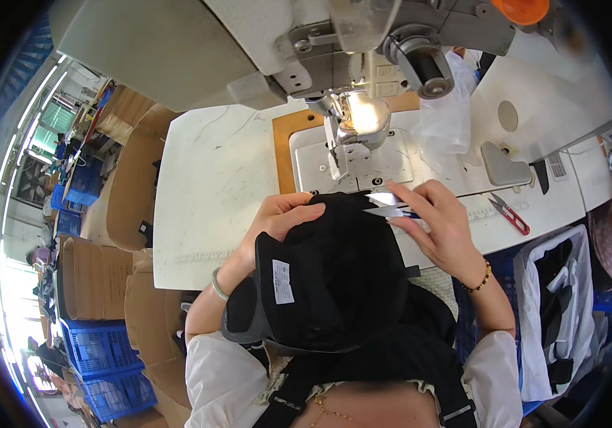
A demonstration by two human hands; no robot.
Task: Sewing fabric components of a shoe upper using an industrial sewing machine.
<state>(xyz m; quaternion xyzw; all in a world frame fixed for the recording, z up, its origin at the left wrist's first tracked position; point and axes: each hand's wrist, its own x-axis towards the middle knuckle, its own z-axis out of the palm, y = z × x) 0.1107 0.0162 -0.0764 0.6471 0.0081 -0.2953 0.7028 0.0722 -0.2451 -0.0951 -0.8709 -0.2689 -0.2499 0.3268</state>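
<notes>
A black fabric piece with a curved, grey-lined edge hangs over the near edge of the sewing table in front of me. It bears a small white label. My left hand pinches its upper left edge between thumb and fingers. My right hand grips a pair of thread snips, their blades apart and pointing left at the top edge of the black fabric. The handle is mostly hidden in my fingers. Both hands are just on the near side of the sewing machine's needle area.
The lit sewing machine stands beyond my hands on a white table. Red-handled snips lie to the right. A white-lined bin with black pieces stands at right; cardboard boxes and blue crates are at left.
</notes>
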